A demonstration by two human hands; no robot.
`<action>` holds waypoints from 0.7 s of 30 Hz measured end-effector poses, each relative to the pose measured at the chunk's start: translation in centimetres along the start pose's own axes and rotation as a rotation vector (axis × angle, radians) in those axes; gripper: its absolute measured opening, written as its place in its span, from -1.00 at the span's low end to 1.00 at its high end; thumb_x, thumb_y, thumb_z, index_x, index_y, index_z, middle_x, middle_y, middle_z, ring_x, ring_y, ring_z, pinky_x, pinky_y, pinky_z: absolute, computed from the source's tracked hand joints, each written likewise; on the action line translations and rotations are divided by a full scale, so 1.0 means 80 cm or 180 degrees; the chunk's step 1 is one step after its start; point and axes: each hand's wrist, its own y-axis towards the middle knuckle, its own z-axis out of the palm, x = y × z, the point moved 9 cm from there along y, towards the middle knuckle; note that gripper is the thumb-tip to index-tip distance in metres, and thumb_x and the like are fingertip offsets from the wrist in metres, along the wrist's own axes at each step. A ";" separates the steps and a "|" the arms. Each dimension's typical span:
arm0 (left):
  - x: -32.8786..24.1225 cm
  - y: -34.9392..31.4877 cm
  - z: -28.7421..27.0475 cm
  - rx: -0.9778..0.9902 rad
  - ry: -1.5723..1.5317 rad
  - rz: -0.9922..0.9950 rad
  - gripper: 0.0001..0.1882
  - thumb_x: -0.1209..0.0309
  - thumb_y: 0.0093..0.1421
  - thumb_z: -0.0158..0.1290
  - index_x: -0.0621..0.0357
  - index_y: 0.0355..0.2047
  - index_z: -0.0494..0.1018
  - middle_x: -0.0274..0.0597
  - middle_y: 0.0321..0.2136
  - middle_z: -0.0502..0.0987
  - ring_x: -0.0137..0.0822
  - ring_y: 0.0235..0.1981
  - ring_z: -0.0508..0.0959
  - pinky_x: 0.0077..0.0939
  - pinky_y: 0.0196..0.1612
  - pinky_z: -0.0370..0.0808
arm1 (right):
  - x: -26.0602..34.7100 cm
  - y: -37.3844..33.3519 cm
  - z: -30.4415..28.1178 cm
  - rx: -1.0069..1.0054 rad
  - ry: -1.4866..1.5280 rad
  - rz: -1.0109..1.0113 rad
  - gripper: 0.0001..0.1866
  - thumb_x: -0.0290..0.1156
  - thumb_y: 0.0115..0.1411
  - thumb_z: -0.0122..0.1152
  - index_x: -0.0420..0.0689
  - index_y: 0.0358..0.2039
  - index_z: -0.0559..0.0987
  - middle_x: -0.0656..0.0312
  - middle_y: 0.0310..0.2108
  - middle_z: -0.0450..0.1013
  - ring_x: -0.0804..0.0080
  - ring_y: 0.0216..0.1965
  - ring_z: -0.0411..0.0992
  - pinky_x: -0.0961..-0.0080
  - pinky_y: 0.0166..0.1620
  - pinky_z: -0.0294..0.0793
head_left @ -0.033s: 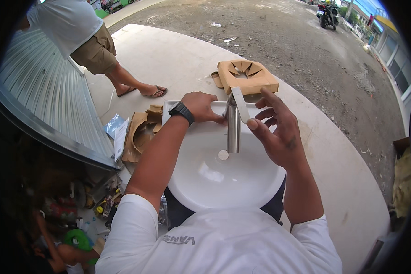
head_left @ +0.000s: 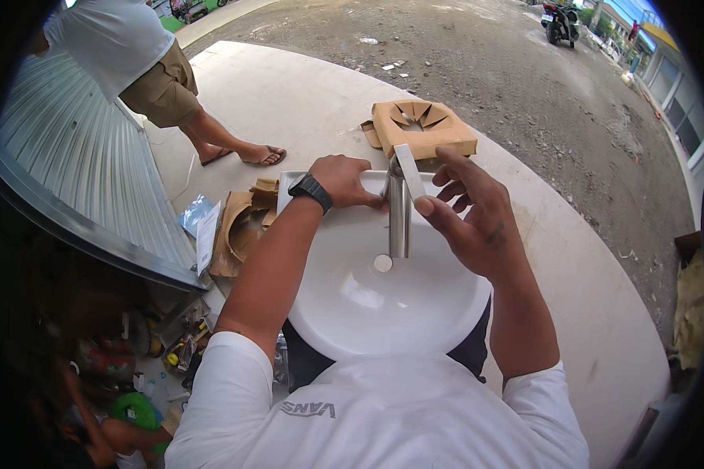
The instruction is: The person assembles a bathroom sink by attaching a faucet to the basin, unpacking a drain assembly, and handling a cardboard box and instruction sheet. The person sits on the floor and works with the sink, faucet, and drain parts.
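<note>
A white washbasin (head_left: 352, 313) rests upright against my body, with a round drain cap (head_left: 382, 263) at its bottom. On its back ledge stands a brushed metal faucet (head_left: 399, 227) with a flat lever (head_left: 409, 173) on top. My left hand (head_left: 343, 181) grips the basin's back ledge, its thumb reaching the left side of the faucet's base; the fingers' tips are partly hidden. At the lever's near end, the thumb of my right hand (head_left: 473, 211) touches it. The other fingers of that hand are bent and apart to the right of the faucet.
A cardboard packing piece (head_left: 426, 131) with a star-cut hole lies behind the basin. Torn cardboard (head_left: 235, 234) and a paper sheet (head_left: 205, 241) are at left. A person in brown shorts (head_left: 164, 86) stands far left; another sits lower left near scattered tools (head_left: 184, 348).
The lever's near end sits slightly higher and farther right. My right hand has shifted a little with it; my left hand keeps its place.
</note>
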 end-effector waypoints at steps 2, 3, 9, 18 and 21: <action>-0.001 0.005 -0.010 -0.0100 0.0122 -0.0039 -0.09 -0.38 -0.17 0.31 -0.04 0.08 0.60 0.03 -0.12 0.69 -0.01 -0.02 0.66 -0.17 0.07 0.57 | 0.008 0.027 -0.001 0.0327 -0.0391 -0.0010 -0.37 -0.10 0.16 0.50 -0.30 0.08 0.59 0.05 -0.25 0.59 0.25 -0.19 0.60 0.34 -0.15 0.59; 0.000 0.007 -0.013 -0.0132 0.0132 -0.0071 -0.13 -0.31 -0.13 0.32 -0.05 0.11 0.59 0.06 -0.11 0.68 0.03 -0.01 0.66 -0.15 0.08 0.57 | 0.011 0.037 -0.001 0.0491 -0.0455 -0.0015 -0.45 -0.14 0.16 0.49 -0.27 0.03 0.63 0.05 -0.23 0.60 0.24 -0.19 0.60 0.33 -0.14 0.59; 0.010 0.013 -0.003 -0.0039 0.0066 -0.0161 -0.12 -0.30 -0.14 0.33 -0.08 0.13 0.58 0.06 -0.07 0.67 0.03 0.00 0.65 -0.17 0.10 0.56 | 0.016 0.094 -0.016 0.0517 -0.1455 -0.0661 -0.73 -0.39 0.25 0.33 -0.13 -0.04 0.70 0.12 -0.08 0.61 0.16 -0.08 0.59 0.25 -0.02 0.58; 0.021 0.025 0.007 0.0024 0.0060 -0.0083 -0.19 -0.23 -0.08 0.31 -0.07 0.12 0.58 0.05 -0.07 0.67 0.03 0.00 0.65 -0.14 0.11 0.55 | 0.034 0.043 0.028 0.0749 -0.1428 -0.0300 -0.65 -0.16 0.31 0.29 -0.26 -0.30 0.58 -0.01 -0.34 0.55 0.08 -0.26 0.58 0.18 -0.15 0.53; 0.018 0.023 0.002 -0.0052 0.0076 -0.0104 -0.27 -0.18 -0.05 0.30 -0.08 0.08 0.59 0.02 -0.10 0.68 0.03 -0.01 0.65 -0.13 0.09 0.56 | 0.045 0.044 0.033 0.1054 -0.1597 -0.0354 -0.57 -0.05 0.29 0.31 -0.24 -0.32 0.60 -0.01 -0.39 0.57 0.08 -0.29 0.59 0.18 -0.19 0.54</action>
